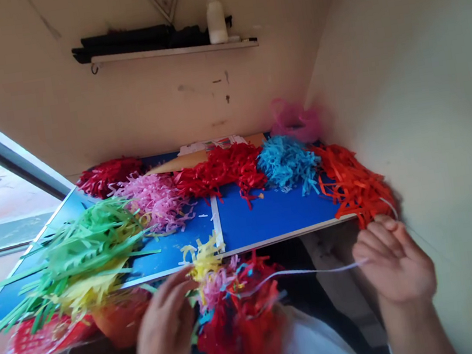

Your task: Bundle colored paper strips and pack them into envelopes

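A bundle of fringed paper [242, 336], yellow at the top, then pink with bits of blue, red below, hangs over my lap. My left hand [164, 324] is curled against its left side by the yellow fringe; its fingertips are partly hidden. A thin white ribbon [303, 271] runs from the bundle across to my right hand [397, 262]. That hand is closed around the ribbon at the right, with a loose end rising above the fingers. Part of the bundle is blurred.
On the blue table [251, 216] lie piles of cut paper: green [81, 241], pink [155, 201], red [221, 170], blue [289, 163] and orange-red [356, 182]. A pink plastic bag [296, 120] sits behind. A wall shelf [173, 51] carries a white bottle [216, 20].
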Tool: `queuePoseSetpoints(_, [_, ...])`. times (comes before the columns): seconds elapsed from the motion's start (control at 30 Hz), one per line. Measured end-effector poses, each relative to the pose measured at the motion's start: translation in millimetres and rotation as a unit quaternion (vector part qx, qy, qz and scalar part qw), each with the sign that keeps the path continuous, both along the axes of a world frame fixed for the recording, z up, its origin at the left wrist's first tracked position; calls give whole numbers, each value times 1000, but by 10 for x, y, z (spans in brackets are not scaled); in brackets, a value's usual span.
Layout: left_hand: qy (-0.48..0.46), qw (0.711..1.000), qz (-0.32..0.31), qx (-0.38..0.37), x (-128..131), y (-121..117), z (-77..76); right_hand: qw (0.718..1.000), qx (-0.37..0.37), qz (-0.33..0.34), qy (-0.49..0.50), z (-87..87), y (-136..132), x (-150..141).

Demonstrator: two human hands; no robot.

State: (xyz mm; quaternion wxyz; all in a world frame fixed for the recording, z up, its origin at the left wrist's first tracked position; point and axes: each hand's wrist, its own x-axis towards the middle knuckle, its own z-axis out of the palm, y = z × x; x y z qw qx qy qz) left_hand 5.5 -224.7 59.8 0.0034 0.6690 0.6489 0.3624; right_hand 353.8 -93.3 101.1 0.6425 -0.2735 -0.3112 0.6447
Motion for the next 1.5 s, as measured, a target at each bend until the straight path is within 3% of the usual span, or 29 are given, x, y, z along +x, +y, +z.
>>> queuePoseSetpoints(0.1, [-36, 981, -164, -102, 409, 130, -10, 1000, -8, -3, 11, 13, 21, 64])
queuePoseSetpoints(0.2, [-30, 951, -237, -197, 463, 213, -27, 997, 1, -77, 9, 46, 140, 415])
queuePoseSetpoints(0.3, [-27, 953, -222, -204, 97, 227, -61, 978, 24, -185, -88, 75, 324, 973])
queuePoseSetpoints(0.37, [-34, 966, -185, -175, -144, 239, -92, 947, 36, -262, -183, 48, 418, 1208])
queuePoseSetpoints(0.47, [-13, 979, -136, -153, -147, 320, -88, 906, 40, -324, -268, -85, 376, 1009])
queuePoseSetpoints(0.53, [18, 974, -151, -169, 119, 420, -22, 908, 40, -279, -309, -201, 185, 507])
queuePoseSetpoints(0.57, [33, 967, -175, -183, 294, 475, 25, 916, 43, -208, -341, -253, 57, 200])
queuePoseSetpoints(0.63, [54, 956, -218, -190, 627, 572, 123, 895, 97, 74, -430, -326, -188, -382])
queuePoseSetpoints(0.67, [59, 952, -233, -188, 745, 607, 162, 877, 115, 178, -431, -346, -274, -595])
queuePoseSetpoints(0.73, [58, 951, -244, -180, 826, 639, 190, 867, 100, 286, -396, -371, -322, -752])
queuePoseSetpoints(0.8, [49, 954, -236, -178, 697, 621, 139, 906, 45, 262, -330, -408, -200, -516])
queuePoseSetpoints(0.87, [44, 962, -204, -176, 438, 567, 21, 950, -2, 142, -277, -477, 33, 14])
queuePoseSetpoints(0.9, [44, 967, -183, -173, 300, 532, -49, 955, -5, 57, -291, -521, 160, 322])
queuePoseSetpoints(0.97, [45, 973, -143, -176, 88, 470, -175, 921, -9, -81, -381, -618, 368, 872])
queuePoseSetpoints(1.03, [47, 971, -131, -195, 39, 449, -244, 863, -16, -141, -485, -699, 451, 1164])
queuePoseSetpoints(1.07, [47, 967, -138, -207, 86, 463, -251, 838, -18, -153, -523, -726, 434, 1177])
queuePoseSetpoints(1.13, [42, 958, -170, -225, 296, 546, -208, 797, 5, -148, -586, -750, 299, 941])
queuePoseSetpoints(1.2, [23, 952, -209, -223, 580, 687, -110, 761, 77, -97, -637, -740, 85, 455])
queuePoseSetpoints(1.23, [6, 949, -232, -215, 716, 769, -51, 756, 118, -46, -642, -726, -21, 178])
queuePoseSetpoints(1.3, [-24, 939, -282, -198, 914, 927, 56, 785, 166, 92, -589, -692, -171, -305])
queuePoseSetpoints(1.37, [-34, 938, -300, -171, 967, 1030, 104, 821, 136, 205, -515, -671, -187, -541])
queuePoseSetpoints(1.43, [-31, 960, -252, -118, 868, 1034, 47, 834, 88, 201, -507, -693, -76, -450])
queuePoseSetpoints(1.5, [-65, 984, -150, -69, 681, 924, -132, 817, 50, 90, -568, -774, 90, -93])
